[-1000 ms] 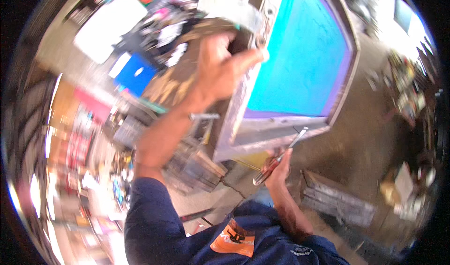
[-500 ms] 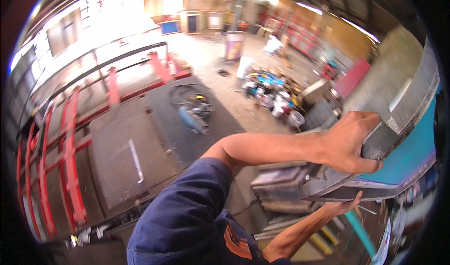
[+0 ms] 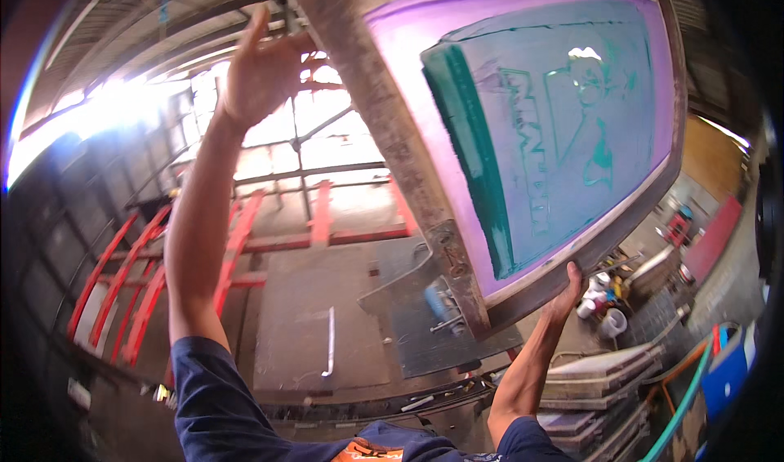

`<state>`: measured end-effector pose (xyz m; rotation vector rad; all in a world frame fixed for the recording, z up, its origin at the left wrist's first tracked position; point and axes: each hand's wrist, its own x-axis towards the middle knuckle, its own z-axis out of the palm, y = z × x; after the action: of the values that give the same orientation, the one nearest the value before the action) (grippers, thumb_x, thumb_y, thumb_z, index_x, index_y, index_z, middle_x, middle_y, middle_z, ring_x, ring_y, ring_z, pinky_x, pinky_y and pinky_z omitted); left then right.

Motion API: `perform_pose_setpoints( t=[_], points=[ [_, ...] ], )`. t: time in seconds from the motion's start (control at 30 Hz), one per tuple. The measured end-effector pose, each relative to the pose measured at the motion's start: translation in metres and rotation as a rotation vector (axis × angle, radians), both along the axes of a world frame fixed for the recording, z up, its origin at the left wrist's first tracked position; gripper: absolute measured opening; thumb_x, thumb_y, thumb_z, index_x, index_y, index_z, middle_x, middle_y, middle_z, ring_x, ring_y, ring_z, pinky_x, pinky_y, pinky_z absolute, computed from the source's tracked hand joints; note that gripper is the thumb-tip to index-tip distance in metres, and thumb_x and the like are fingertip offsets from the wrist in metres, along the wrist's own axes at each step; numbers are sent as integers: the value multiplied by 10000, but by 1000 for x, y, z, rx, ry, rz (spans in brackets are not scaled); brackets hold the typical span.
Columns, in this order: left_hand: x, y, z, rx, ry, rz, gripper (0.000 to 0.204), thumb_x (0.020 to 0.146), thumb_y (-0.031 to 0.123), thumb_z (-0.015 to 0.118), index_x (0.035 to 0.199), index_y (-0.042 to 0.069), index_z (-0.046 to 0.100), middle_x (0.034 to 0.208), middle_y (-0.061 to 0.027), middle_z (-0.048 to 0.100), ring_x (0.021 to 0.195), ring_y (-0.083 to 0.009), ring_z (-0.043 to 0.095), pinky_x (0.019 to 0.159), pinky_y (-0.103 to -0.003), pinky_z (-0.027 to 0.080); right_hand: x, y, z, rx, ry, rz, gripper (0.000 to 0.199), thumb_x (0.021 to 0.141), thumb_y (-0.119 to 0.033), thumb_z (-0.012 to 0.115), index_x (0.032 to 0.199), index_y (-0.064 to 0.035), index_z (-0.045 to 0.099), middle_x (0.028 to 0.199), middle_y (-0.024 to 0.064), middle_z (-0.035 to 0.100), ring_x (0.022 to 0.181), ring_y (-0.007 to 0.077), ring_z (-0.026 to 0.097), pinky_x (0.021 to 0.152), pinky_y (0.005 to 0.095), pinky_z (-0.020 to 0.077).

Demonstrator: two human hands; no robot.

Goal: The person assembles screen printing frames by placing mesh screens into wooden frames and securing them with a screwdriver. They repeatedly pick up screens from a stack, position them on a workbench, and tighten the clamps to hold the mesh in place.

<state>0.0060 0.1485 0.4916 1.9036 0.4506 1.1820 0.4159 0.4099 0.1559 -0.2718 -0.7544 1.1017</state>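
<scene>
A large screen printing frame (image 3: 392, 127) is raised and tilted in front of me, its mesh (image 3: 539, 127) purple at the border and blue-green inside, with a dark green ink band along one side. My left hand (image 3: 265, 74) is at the frame's upper left edge, thumb pointing up, fingers partly hidden behind the frame and a little blurred. Low on the right, my right hand (image 3: 562, 294) grips the bottom edge, thumb on the near side and the other fingers out of sight.
Red metal rails (image 3: 147, 290) stand at left beside a brown flat board (image 3: 298, 339) bearing a white strip. A blue tool (image 3: 443, 303) lies on a dark board behind the frame. Stacked frames (image 3: 600, 376) are at lower right; several containers (image 3: 600, 294) sit beyond.
The frame has come from the far right to the centre and up, its mesh now facing me. My left hand has moved to the upper left; my view has swung left.
</scene>
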Motion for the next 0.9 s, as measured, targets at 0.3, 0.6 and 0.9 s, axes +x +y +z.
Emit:
perform_pose_setpoints(
  t=[0.3,0.6,0.9],
  points=[
    [-109,-140,-92,88,156,1401,576,901,523,509,1139,18,650,927,-120,696,798,-218,663,736,-378,532,-143,-4,-49,37,-364,240,526,751,-71,741,1232,68,584,1139,124,634,1001,252,609,922,383,488],
    [-131,-217,-325,-253,349,2079,688,785,707,661,727,21,642,629,-45,589,614,-116,544,589,-347,460,-242,-20,-81,232,-903,276,393,804,-161,777,1127,35,668,1030,87,697,933,182,632,854,304,475],
    [-206,-242,-515,-846,270,2031,580,764,519,757,780,-55,678,757,-188,696,717,-270,670,665,-412,501,-312,-52,-196,91,-1564,167,642,702,-350,794,1166,75,666,1062,188,719,994,261,673,882,332,498]
  ],
)
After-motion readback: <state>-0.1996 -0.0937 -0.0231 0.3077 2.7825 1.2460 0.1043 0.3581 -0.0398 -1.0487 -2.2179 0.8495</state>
